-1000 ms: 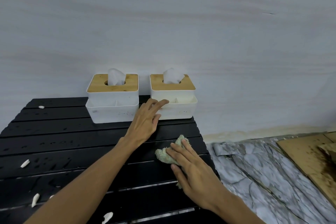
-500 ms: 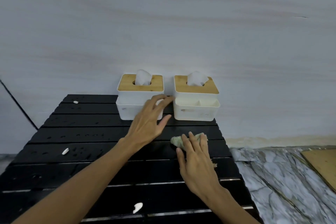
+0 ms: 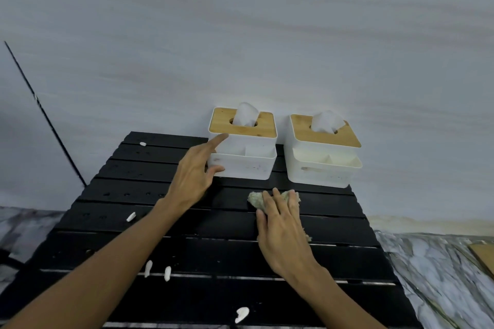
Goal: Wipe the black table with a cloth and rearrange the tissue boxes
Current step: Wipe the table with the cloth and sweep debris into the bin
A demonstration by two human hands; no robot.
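Observation:
Two white tissue boxes with wooden lids stand at the back of the black slatted table [image 3: 149, 222], against the wall. My left hand [image 3: 192, 176] is spread open at the left corner of the left tissue box [image 3: 248, 160], its thumb and forefinger touching the box's side. The right tissue box [image 3: 322, 165] stands apart to the right. My right hand [image 3: 280, 224] lies flat on a pale crumpled cloth [image 3: 256, 199], pressing it onto the table in front of the boxes.
Several small white scraps [image 3: 242, 314] lie scattered on the table's left and front slats. A marble-patterned floor [image 3: 438, 275] lies to the right, with brown cardboard [image 3: 485, 258] at the far right edge. A thin dark line [image 3: 45, 115] runs down the wall at left.
My left hand has moved from between the boxes to the left box's left corner. My right hand and the cloth have slid further from me, toward the boxes. The camera has turned left.

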